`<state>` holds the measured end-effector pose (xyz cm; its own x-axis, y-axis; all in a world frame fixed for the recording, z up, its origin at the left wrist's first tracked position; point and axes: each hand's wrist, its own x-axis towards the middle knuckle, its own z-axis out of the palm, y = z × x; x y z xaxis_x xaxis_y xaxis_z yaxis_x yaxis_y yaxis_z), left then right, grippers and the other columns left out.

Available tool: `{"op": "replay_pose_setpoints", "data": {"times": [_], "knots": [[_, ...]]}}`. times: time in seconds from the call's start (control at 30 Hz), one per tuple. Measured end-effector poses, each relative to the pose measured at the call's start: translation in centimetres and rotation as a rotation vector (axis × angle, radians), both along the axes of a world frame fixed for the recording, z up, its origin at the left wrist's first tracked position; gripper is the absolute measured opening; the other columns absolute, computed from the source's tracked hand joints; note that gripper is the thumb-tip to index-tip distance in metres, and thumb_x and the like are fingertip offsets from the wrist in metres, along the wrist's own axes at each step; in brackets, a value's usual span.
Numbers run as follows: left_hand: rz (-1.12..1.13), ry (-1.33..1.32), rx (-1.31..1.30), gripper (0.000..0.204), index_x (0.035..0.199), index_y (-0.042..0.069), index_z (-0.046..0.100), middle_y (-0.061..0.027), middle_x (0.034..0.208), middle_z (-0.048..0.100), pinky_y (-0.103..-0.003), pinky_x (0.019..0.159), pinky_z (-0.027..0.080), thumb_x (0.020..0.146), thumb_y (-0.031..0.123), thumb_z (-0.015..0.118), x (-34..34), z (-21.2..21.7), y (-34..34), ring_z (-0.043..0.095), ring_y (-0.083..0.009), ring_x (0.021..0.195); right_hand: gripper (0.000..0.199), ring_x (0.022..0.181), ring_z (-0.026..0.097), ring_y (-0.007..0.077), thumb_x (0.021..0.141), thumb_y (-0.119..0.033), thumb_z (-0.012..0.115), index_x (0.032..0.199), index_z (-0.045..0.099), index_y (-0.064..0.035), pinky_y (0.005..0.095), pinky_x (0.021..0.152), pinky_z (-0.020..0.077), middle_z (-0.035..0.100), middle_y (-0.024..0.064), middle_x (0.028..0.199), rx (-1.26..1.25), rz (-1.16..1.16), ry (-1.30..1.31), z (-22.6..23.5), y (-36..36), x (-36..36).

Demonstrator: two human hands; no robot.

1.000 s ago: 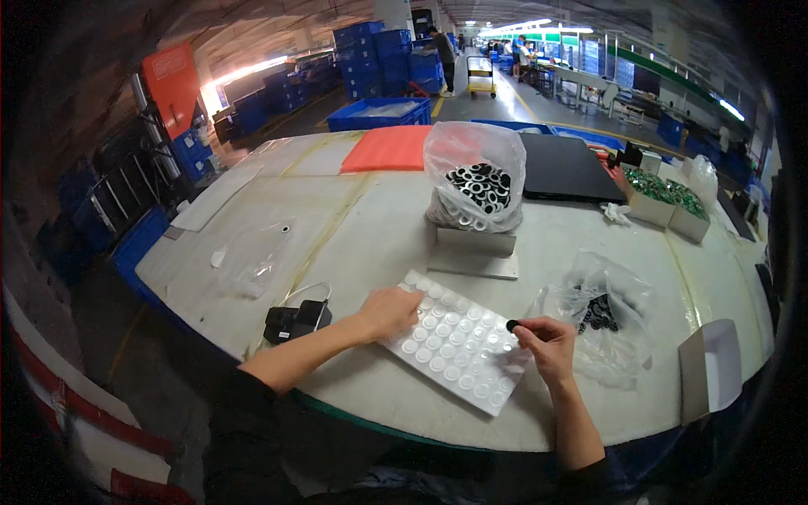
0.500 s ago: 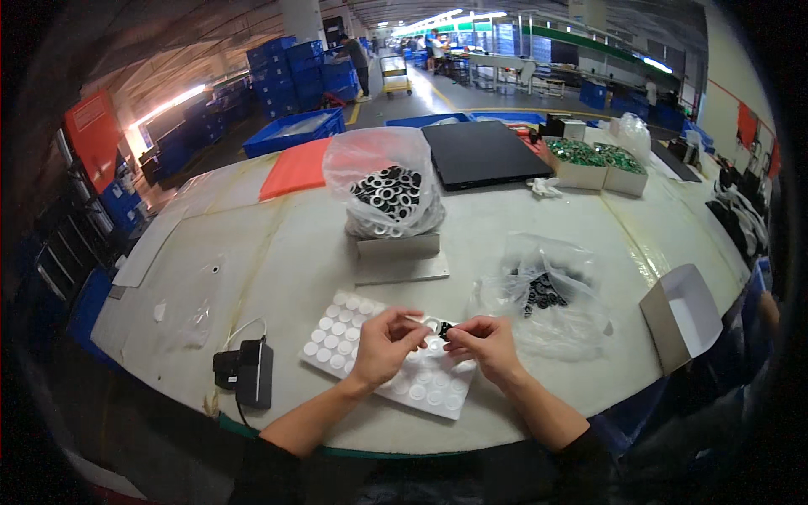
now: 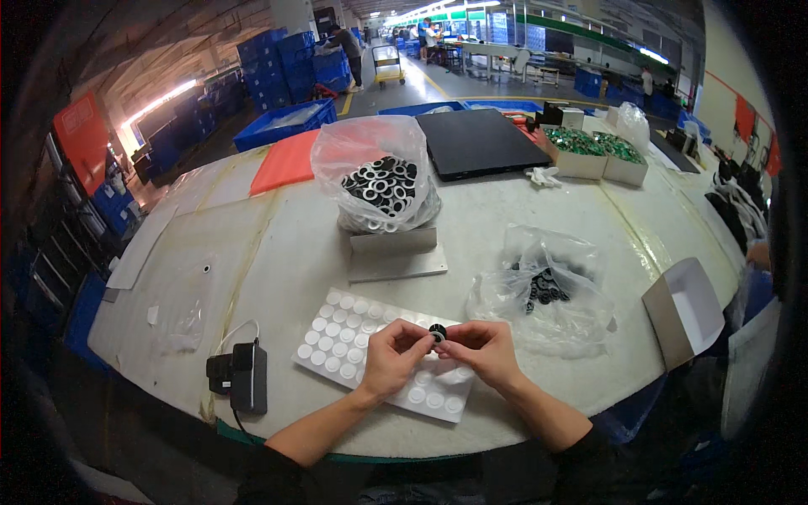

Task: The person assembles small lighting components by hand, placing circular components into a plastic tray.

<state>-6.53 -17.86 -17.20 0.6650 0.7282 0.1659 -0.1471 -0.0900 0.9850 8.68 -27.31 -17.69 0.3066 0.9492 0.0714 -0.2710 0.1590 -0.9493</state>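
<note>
1. At far left a black charger block [image 3: 240, 379] with its white cable lies untouched beside our work.
2. Our left hand [image 3: 394, 355] pinches the small black ring [image 3: 438, 332] from its side, above the white sheet of round pads [image 3: 337, 341].
3. Our right hand [image 3: 484, 349] pinches the same ring; we judge it is being fitted with a pad.
4. Most pads remain, so much is left; the right-hand clear bag of black parts [image 3: 543, 286] looks partly full.
</note>
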Motion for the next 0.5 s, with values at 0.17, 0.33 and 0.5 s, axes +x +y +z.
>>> {"op": "replay_pose_setpoints", "data": {"times": [0.17,0.33,0.5], "knots": [[0.002,-0.011,-0.020,0.009,0.093,-0.004,0.060,-0.0101,0.088,0.066,-0.026,0.073,0.053,0.086,0.001,0.062,-0.02,-0.13,-0.07,0.063,-0.0133,0.079,0.019,0.076,0.067,0.0165,0.085,-0.006,0.065,0.097,0.064,0.0084,0.0269,0.070,0.0560,0.068,0.0133,0.086,-0.046,-0.006,-0.086,-0.10,-0.07,0.15],[-0.034,0.010,-0.050,0.010,0.092,-0.005,0.059,-0.0114,0.089,0.065,-0.028,0.075,0.054,0.085,0.001,0.064,-0.38,0.21,0.10,0.063,-0.0144,0.081,0.018,0.074,0.067,0.0174,0.085,-0.005,0.064,0.097,0.064,0.0092,0.0280,0.069,0.0566,0.068,0.0137,0.084,-0.061,0.028,-0.062,-0.23,-0.07,0.31],[-0.049,-0.041,-0.040,0.011,0.092,-0.005,0.059,-0.0121,0.089,0.065,-0.028,0.075,0.054,0.083,-0.001,0.064,-0.43,-0.14,0.11,0.064,-0.0167,0.082,0.020,0.074,0.066,0.0155,0.085,-0.006,0.065,0.098,0.064,0.0085,0.0265,0.069,0.0555,0.068,0.0121,0.083,-0.046,0.017,-0.084,0.16,-0.18,0.27]]}}
